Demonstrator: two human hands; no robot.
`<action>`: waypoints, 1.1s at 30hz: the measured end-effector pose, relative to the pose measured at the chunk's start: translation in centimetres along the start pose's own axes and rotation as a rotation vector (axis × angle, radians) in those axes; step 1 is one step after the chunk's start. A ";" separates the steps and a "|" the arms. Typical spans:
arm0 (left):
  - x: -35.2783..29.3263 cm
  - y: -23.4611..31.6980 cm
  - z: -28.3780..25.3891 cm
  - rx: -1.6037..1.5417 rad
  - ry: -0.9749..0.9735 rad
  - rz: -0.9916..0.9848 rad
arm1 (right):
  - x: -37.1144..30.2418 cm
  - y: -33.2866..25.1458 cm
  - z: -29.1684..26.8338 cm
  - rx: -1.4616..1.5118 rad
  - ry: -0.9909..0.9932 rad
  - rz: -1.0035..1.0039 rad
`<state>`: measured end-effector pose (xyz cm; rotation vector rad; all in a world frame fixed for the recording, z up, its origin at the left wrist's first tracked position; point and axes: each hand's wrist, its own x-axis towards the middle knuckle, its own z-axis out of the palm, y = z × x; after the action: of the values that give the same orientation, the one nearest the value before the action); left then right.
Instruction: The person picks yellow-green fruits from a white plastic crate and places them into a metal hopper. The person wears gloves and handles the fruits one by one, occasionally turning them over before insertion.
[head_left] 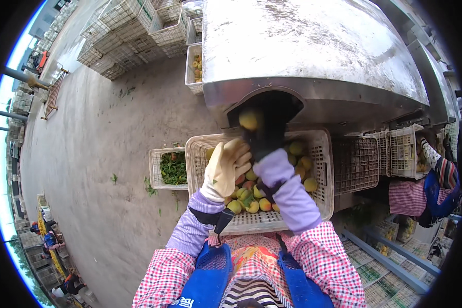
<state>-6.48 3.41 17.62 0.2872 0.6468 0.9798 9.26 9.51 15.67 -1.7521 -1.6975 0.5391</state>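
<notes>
A large white plastic crate (259,225) in front of me holds yellow-green and reddish fruits that look like peaches (265,204). My left hand (228,163), in a cream glove, is over the crate's left part. Its fingers are stretched out, with nothing visible in them. My right hand (266,137), in a dark glove, reaches up to the dark opening (287,105) in a metal machine. A yellow peach (248,120) is at its fingertips. Motion blur and the dark glove hide whether the fingers grip it.
The machine's metal housing (313,41) rises beyond the crate. A smaller crate of green leaves (173,168) stands at left. Stacked crates (133,38) rise at the far left. An empty-looking crate (357,161) is on the right, near another person's checked clothing (406,197). Blue rails (390,259) run at lower right.
</notes>
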 end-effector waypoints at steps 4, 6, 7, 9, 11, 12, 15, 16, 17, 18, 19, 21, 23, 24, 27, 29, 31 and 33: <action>0.0 -0.8 -0.7 0.067 0.075 -0.058 | 4.9 -2.4 -2.9 0.017 -0.148 0.076; 0.7 -2.0 -2.0 0.145 0.185 -0.027 | 5.2 -1.8 -4.3 0.147 0.014 0.032; 0.6 -2.7 -3.1 0.188 0.255 -0.012 | 3.7 -0.8 -4.8 0.219 0.127 -0.094; 1.0 -4.6 -4.0 0.314 0.339 -0.038 | -0.3 3.1 -6.2 0.238 0.134 -0.129; 2.7 -6.0 -2.8 0.565 0.397 -0.133 | -4.9 12.5 -6.6 0.028 -0.034 0.036; 4.2 -7.5 -3.6 0.726 0.374 -0.207 | -6.9 17.1 -6.1 -0.122 -0.111 0.117; 6.9 -13.9 -8.9 1.515 0.312 -0.106 | -9.0 22.0 -5.4 -0.221 -0.016 0.268; 8.1 -15.4 -9.1 1.716 0.314 -0.175 | -9.2 22.6 -5.2 -0.275 -0.066 0.275; 9.3 -16.5 -9.9 1.791 0.281 -0.176 | -9.0 22.1 -5.1 -0.325 -0.116 0.279; 10.5 -17.5 -10.7 1.864 0.248 -0.176 | -8.8 21.6 -4.9 -0.375 -0.168 0.282; 12.1 -18.5 -11.7 1.939 0.214 -0.169 | -8.3 21.0 -4.6 -0.424 -0.213 0.282; 14.7 -20.2 -13.3 1.925 0.190 -0.118 | -7.4 20.4 -4.0 -0.528 -0.370 0.317; 16.5 -21.0 -13.6 1.914 0.160 -0.053 | -6.1 20.9 -3.1 -0.629 -0.661 0.393; 17.0 -21.4 -13.8 1.953 0.154 -0.116 | -5.6 21.3 -2.5 -0.678 -0.840 0.445; 18.2 -20.8 -11.4 2.060 0.095 -0.219 | -5.7 23.2 -0.8 -0.670 -0.760 0.431; 18.5 -20.7 -12.2 2.131 0.051 -0.190 | -4.9 22.6 -1.1 -0.683 -0.866 0.379; 19.0 -20.6 -12.1 1.999 0.096 -0.230 | -5.0 22.6 -1.5 -0.513 -0.724 0.267; 18.0 -20.5 -12.1 1.818 0.177 -0.104 | -6.4 23.1 -1.6 -0.147 -0.362 0.174</action>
<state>6.84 6.80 -8.84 1.7295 1.5666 0.0369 26.61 3.67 0.16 -2.0144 -1.8752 0.8730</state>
